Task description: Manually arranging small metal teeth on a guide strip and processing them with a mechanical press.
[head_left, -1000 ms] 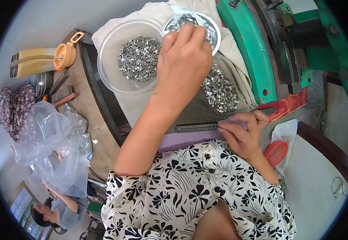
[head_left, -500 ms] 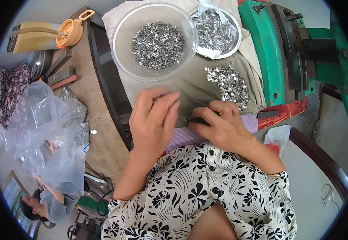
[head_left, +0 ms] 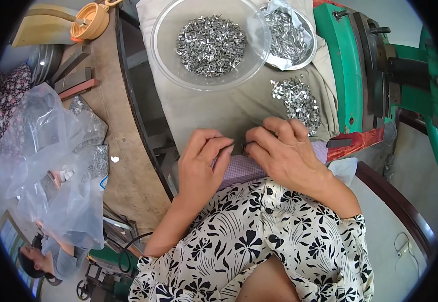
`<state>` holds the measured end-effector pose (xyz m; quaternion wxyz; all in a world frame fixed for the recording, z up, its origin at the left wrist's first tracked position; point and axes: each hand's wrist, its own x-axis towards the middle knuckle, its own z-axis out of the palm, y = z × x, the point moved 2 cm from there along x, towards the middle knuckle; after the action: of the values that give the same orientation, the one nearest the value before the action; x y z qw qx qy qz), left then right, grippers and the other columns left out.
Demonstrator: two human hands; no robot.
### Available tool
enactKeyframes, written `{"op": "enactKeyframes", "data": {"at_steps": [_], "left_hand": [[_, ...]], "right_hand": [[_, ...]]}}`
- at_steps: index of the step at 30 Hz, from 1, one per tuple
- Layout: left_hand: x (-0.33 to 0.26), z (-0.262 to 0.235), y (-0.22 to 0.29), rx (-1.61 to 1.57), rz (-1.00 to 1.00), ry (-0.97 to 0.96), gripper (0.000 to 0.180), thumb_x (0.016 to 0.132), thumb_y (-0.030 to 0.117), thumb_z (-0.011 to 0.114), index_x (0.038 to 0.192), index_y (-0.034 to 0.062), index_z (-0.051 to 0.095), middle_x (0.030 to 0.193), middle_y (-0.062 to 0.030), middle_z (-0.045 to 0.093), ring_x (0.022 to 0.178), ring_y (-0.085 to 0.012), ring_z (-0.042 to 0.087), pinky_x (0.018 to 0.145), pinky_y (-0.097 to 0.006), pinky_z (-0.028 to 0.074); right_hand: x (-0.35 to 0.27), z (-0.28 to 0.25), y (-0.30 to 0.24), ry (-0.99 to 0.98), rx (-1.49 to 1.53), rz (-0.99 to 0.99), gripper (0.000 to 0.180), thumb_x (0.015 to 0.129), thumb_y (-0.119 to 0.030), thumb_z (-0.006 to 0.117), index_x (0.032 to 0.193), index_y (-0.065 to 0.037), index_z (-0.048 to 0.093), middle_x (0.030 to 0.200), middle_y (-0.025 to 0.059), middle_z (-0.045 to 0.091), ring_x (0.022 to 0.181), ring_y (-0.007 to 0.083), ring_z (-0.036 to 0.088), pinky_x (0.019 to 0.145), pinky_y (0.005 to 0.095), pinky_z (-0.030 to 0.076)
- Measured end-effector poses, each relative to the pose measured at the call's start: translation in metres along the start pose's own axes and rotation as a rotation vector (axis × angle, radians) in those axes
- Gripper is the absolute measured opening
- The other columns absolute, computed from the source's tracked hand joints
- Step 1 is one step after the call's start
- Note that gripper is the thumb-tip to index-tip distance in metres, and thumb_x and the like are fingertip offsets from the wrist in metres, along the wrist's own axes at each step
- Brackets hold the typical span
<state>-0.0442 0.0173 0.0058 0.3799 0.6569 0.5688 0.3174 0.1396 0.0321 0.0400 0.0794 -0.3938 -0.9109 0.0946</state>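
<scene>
My left hand (head_left: 205,160) is closed in a pinch over the near edge of the cloth; whatever its fingertips may hold is too small to make out. Facing it, a short gap away, my right hand (head_left: 279,146) is curled shut around a small dark object, mostly hidden by the fingers. Just beyond the right hand lies a loose pile of small silvery metal pieces (head_left: 299,103) on the olive cloth (head_left: 204,108). Farther off stands a clear plastic bowl (head_left: 161,65) with many short metal bits, and beside it a metal bowl (head_left: 312,53) of slender shiny pieces.
A green machine (head_left: 347,75) stands close on the right. Left of the cloth is a wooden table (head_left: 123,151) with plastic bags (head_left: 53,151), metal bars and an orange cup-like container (head_left: 94,22). A purple checked cloth (head_left: 239,168) covers my lap edge. Another person (head_left: 60,261) is at lower left.
My left hand has come down and toward the right hand, its fingers now pinched. The right hand has turned over the dark object, hiding more of it. The view has shifted slightly.
</scene>
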Motion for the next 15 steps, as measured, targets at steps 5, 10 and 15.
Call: {"op": "enactKeyframes", "data": {"at_steps": [5, 10, 15], "left_hand": [[-0.003, 0.004, 0.001, -0.004, -0.009, -0.036, 0.015, 0.078, 0.0, 0.074, 0.092, 0.0024, 0.07, 0.096, -0.0081, 0.062, 0.085, -0.0263, 0.063, 0.071, -0.036, 0.052], [-0.007, 0.006, 0.0, -0.001, -0.02, -0.11, 0.017, 0.077, -0.002, 0.075, 0.093, 0.0016, 0.071, 0.097, -0.0089, 0.063, 0.085, -0.0229, 0.064, 0.073, -0.031, 0.051], [-0.011, 0.005, -0.003, -0.007, -0.005, -0.099, 0.017, 0.077, -0.001, 0.076, 0.092, 0.0023, 0.071, 0.097, -0.0087, 0.064, 0.085, -0.0231, 0.065, 0.072, -0.031, 0.051]], "right_hand": [[0.002, 0.001, -0.004, 0.001, 0.026, 0.022, 0.015, 0.07, -0.02, 0.062, 0.077, -0.008, 0.068, 0.098, 0.0018, 0.057, 0.11, 0.0205, 0.051, 0.09, 0.0343, 0.034], [-0.001, 0.004, -0.004, 0.064, 0.087, 0.122, 0.013, 0.071, -0.019, 0.063, 0.077, -0.009, 0.068, 0.099, 0.0001, 0.058, 0.111, 0.0208, 0.051, 0.093, 0.0369, 0.033], [-0.017, -0.001, 0.006, 0.126, 0.146, 0.25, 0.021, 0.065, -0.019, 0.082, 0.084, -0.019, 0.075, 0.1, -0.0089, 0.063, 0.102, 0.0222, 0.05, 0.088, 0.0401, 0.029]]}}
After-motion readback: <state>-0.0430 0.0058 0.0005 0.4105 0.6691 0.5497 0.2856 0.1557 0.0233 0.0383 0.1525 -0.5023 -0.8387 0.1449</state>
